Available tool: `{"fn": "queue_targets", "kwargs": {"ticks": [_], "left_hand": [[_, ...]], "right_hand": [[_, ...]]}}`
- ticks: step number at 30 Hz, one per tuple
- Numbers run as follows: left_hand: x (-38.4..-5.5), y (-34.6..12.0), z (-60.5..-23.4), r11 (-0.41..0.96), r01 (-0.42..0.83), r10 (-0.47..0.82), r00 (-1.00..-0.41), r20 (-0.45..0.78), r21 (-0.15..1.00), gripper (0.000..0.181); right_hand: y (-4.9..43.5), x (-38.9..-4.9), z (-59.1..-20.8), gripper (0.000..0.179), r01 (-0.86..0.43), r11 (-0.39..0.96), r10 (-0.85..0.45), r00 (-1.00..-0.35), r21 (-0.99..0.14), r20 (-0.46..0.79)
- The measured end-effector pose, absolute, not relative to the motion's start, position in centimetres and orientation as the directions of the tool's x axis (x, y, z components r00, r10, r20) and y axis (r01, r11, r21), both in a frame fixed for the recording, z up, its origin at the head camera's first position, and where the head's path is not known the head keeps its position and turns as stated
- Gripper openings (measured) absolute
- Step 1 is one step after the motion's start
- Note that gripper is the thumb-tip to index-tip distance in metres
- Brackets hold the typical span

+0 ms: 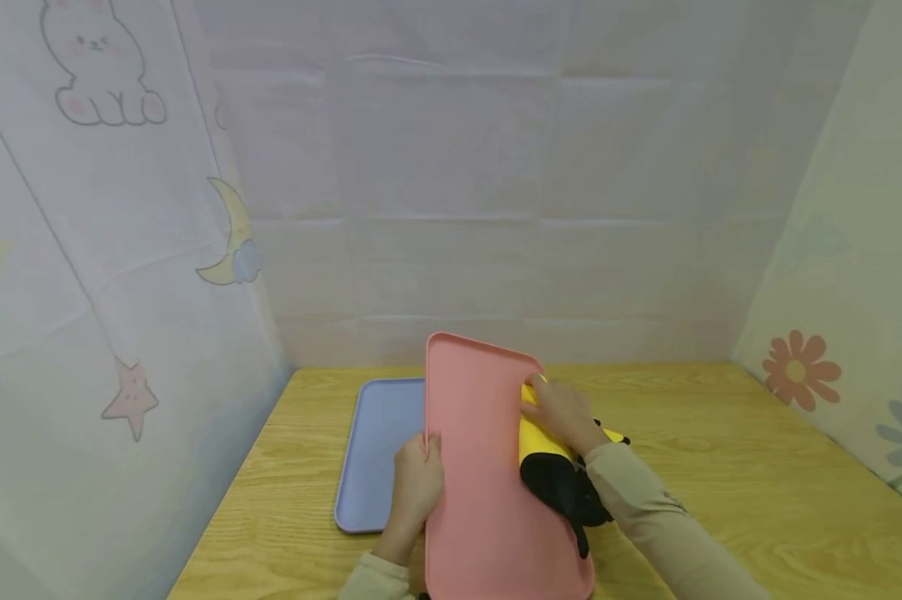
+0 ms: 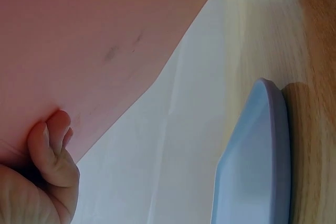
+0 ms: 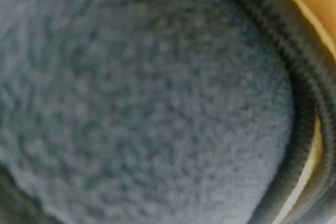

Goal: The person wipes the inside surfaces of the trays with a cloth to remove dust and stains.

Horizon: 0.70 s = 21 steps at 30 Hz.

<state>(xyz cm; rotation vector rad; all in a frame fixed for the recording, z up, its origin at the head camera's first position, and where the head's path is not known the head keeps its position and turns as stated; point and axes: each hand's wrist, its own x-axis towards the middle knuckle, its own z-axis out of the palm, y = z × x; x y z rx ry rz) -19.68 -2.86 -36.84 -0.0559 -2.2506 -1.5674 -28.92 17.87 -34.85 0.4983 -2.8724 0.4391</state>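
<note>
A pink rectangular tray (image 1: 481, 467) is raised and tilted above the table, its inner face toward me. My left hand (image 1: 418, 482) grips its left rim, thumb on the front. In the left wrist view, the left fingers (image 2: 55, 145) bend against the tray's scuffed underside (image 2: 100, 51). On the tray's right side lies a yellow and black plush thing (image 1: 544, 446) with dangling black parts. My right hand (image 1: 563, 412) holds its yellow upper part near the tray's right rim. Dark fuzzy cloth (image 3: 147, 103) fills most of the right wrist view, too close and blurred to make out further.
A blue-grey tray (image 1: 376, 458) lies flat on the wooden table (image 1: 691, 483), left of the pink one and partly behind it. Pale printed cloth (image 1: 451, 150) surrounds the table at the back and sides.
</note>
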Motion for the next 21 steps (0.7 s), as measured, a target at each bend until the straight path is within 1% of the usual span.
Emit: {"fn": "queue_targets", "kwargs": {"ticks": [8, 15, 21], "left_hand": [[-19.9, -2.4, -37.1, 0.371, 0.241, -0.182, -0.928, 0.325, 0.897, 0.036], [-19.9, -2.1, -37.2, 0.341, 0.245, -0.179, -0.931, 0.319, 0.907, 0.037], [-20.0, -1.8, -37.7, 0.325, 0.263, -0.169, -0.929, 0.329, 0.908, 0.042]], "right_hand": [[15.4, -28.2, -33.6, 0.037, -0.416, 0.869, -0.346, -0.898, -0.269, 0.27], [12.6, -27.3, -32.5, 0.036, -0.466, 0.826, -0.373, -0.874, -0.318, 0.311], [10.4, -26.3, -31.7, 0.035, -0.521, 0.803, -0.408, -0.835, -0.29, 0.37]]}}
